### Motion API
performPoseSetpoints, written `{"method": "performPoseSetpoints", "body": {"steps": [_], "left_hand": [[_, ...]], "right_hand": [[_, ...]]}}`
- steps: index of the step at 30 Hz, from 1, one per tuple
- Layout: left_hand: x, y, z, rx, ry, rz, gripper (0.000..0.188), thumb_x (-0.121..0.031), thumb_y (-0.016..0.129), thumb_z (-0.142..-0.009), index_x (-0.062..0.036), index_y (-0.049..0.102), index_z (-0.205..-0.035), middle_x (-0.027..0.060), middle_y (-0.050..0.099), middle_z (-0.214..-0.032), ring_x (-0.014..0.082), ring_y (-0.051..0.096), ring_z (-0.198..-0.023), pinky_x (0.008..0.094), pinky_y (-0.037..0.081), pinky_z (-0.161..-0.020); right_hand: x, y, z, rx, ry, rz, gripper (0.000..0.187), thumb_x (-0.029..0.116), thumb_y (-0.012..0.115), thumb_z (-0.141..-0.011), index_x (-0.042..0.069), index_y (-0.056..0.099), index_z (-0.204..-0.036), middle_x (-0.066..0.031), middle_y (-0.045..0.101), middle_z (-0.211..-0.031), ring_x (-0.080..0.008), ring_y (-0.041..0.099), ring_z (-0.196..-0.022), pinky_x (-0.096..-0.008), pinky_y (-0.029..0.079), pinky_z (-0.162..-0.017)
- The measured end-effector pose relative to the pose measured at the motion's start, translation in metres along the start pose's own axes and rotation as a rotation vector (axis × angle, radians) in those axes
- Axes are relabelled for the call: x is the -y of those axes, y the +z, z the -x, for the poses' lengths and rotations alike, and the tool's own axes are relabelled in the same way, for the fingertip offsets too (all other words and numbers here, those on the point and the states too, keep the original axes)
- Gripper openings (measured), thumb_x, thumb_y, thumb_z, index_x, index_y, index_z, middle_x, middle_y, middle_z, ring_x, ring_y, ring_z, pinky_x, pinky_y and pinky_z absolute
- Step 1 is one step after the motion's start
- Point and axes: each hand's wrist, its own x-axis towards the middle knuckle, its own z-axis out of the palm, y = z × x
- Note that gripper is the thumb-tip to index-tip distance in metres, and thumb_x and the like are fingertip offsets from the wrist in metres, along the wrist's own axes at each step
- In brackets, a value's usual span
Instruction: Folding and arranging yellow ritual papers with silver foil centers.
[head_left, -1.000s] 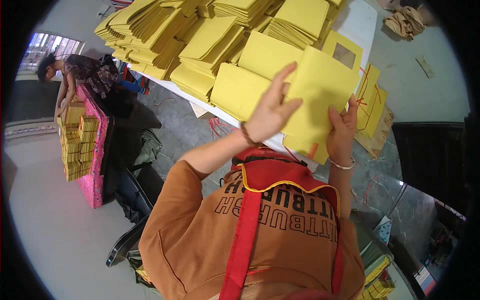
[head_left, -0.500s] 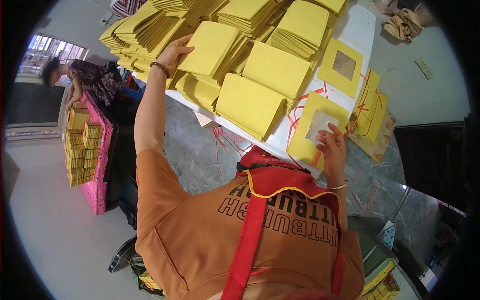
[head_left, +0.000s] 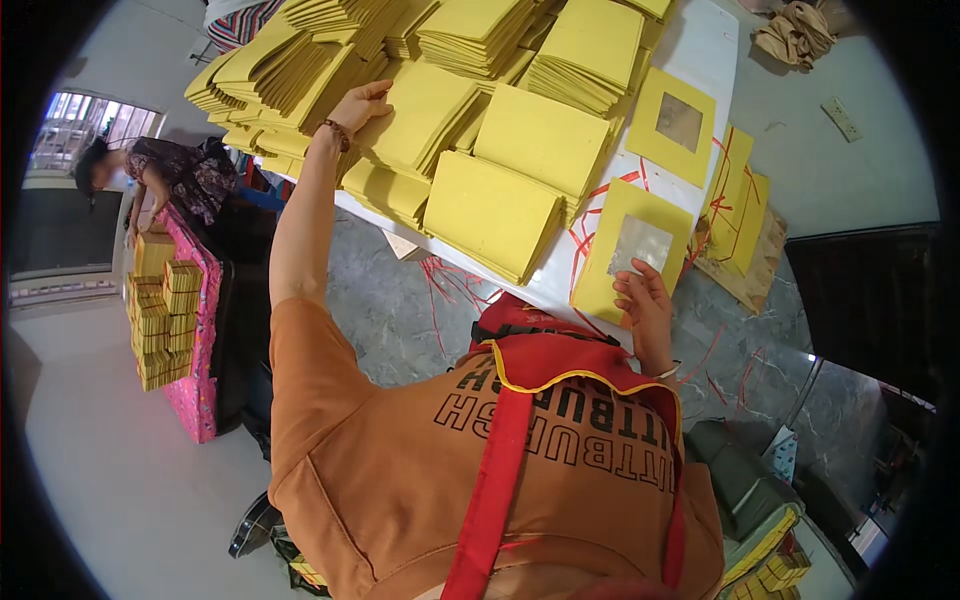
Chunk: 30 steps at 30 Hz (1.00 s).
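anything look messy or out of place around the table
Loose red strips lie scattered on the white table, and more red strands are strewn on the floor below. They look untidy beside the yellow stacks.

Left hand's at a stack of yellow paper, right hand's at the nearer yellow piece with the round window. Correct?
One fix: the window is rectangular, not round, per the head view. The rest holds: left hand at a stack of yellow paper, right hand at the nearer yellow piece.
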Motion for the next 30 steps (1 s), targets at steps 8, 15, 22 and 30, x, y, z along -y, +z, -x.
{"method": "performPoseSetpoints", "body": {"steps": [8,15,22,30], "left_hand": [[0.003,0.018,0.004,-0.097,0.142,-0.017,0.052,-0.009,0.064,-0.074,-0.0062,0.046,-0.123,0.009,0.051,-0.114,0.0166,0.049,-0.101,0.0258,0.041,-0.085],[-0.007,0.003,0.021,-0.199,0.223,-0.081,0.048,-0.007,0.062,-0.074,-0.0027,0.048,-0.121,0.0099,0.053,-0.114,0.017,0.051,-0.1,0.0266,0.041,-0.086],[-0.107,0.141,0.093,-0.289,0.704,-0.179,0.032,-0.004,0.054,-0.082,-0.0034,0.053,-0.114,0.0055,0.058,-0.107,0.0117,0.055,-0.091,0.0226,0.044,-0.077],[-0.003,0.359,0.157,0.415,0.964,-0.606,0.044,-0.024,0.065,-0.071,-0.0079,0.052,-0.11,0.0147,0.048,-0.111,0.0293,0.045,-0.1,0.0377,0.036,-0.083]], "right_hand": [[-0.003,-0.012,-0.001,-0.028,-0.007,0.036,0.028,0.015,0.05,-0.087,0.008,0.048,-0.115,-0.0038,0.057,-0.097,-0.0098,0.054,-0.085,-0.0224,0.044,-0.068],[0.004,-0.042,-0.013,-0.16,-0.108,0.055,0.03,0.016,0.053,-0.085,0.007,0.049,-0.114,-0.0043,0.058,-0.096,-0.0117,0.054,-0.086,-0.0232,0.042,-0.069],[-0.015,-0.08,-0.033,-0.283,-0.555,0.74,0.019,0.012,0.058,-0.078,0.012,0.058,-0.097,-0.001,0.059,-0.096,-0.0176,0.054,-0.089,-0.0287,0.041,-0.073],[-0.025,-0.083,-0.037,-0.335,-0.845,1.566,0.01,0.022,0.06,-0.075,0.022,0.064,-0.084,0.0092,0.058,-0.099,-0.0178,0.043,-0.109,-0.0455,0.023,-0.093]]}}
